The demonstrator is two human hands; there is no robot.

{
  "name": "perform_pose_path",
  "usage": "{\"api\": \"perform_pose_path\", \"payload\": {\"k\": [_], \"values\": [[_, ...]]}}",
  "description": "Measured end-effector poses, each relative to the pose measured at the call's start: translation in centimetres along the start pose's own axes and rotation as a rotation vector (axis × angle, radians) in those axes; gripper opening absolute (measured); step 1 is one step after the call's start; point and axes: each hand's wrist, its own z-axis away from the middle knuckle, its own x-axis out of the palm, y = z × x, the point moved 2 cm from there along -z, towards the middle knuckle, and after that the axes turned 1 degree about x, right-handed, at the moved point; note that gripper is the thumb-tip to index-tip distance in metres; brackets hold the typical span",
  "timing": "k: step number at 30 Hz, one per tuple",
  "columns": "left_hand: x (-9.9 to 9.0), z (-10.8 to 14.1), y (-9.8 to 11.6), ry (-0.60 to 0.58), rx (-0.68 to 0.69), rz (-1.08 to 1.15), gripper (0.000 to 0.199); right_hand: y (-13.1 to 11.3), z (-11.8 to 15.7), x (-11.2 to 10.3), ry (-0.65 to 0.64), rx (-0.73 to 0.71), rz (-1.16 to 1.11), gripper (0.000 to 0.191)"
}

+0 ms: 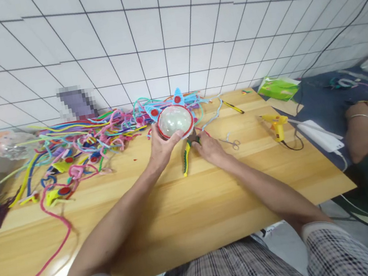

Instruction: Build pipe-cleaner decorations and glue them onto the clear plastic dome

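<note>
My left hand is closed on the edge of a clear plastic dome. The dome has a red fuzzy rim and light-blue pipe-cleaner ears with red centres. Just right of it, my right hand is closed round a pair of pliers with green and yellow handles. One handle points down and left, outside the fingers; the jaws are close to the dome's lower right edge. Whether the jaws grip anything is hidden. A red strand passes by the right hand.
Many coloured pipe cleaners lie heaped along the tiled wall and to the left. Small scissors, a yellow utility knife and a yellow glue gun lie on the right. A white power strip and another person's arm are farther right.
</note>
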Motion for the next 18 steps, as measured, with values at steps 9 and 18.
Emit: {"api": "perform_pose_path", "payload": {"k": [9,18], "values": [[2.7,4.1,-0.2,-0.079,-0.135,0.098,0.085,2.2,3.1,-1.6,0.004,-0.121,0.168,0.034],[3.5,6.0,-1.8,-0.218,-0.143,-0.04,0.093,7.0,1.0,-3.7,-0.231,-0.208,-0.545,0.035]]}}
